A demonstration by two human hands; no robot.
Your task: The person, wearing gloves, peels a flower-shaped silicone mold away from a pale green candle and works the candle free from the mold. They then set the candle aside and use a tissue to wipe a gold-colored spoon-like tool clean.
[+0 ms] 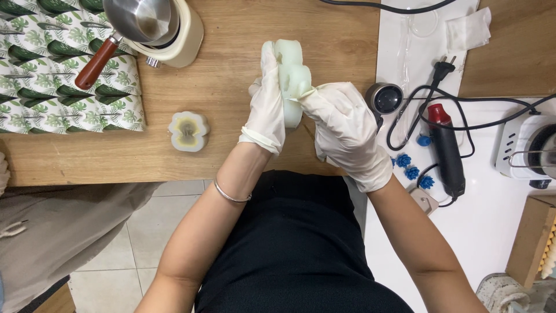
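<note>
Both of my hands wear thin white gloves and hold a pale, lobed silicone mould (pixel 291 72) above the wooden table (pixel 231 87). My left hand (pixel 266 104) grips its left side, fingers stretched up along it. My right hand (pixel 344 127) clamps its right edge, thumb and fingers pinching the rim. A grey flower-shaped candle (pixel 189 131) with a yellowish centre lies on the table to the left, apart from both hands.
A steel pouring pot with a wooden handle (pixel 139 23) sits on a cream heater at the top left, beside leaf-patterned paper (pixel 63 81). To the right lie a heat gun (pixel 449 148), cables, small blue pieces (pixel 411 171), a round gadget (pixel 385 98) and a hot plate (pixel 530 145).
</note>
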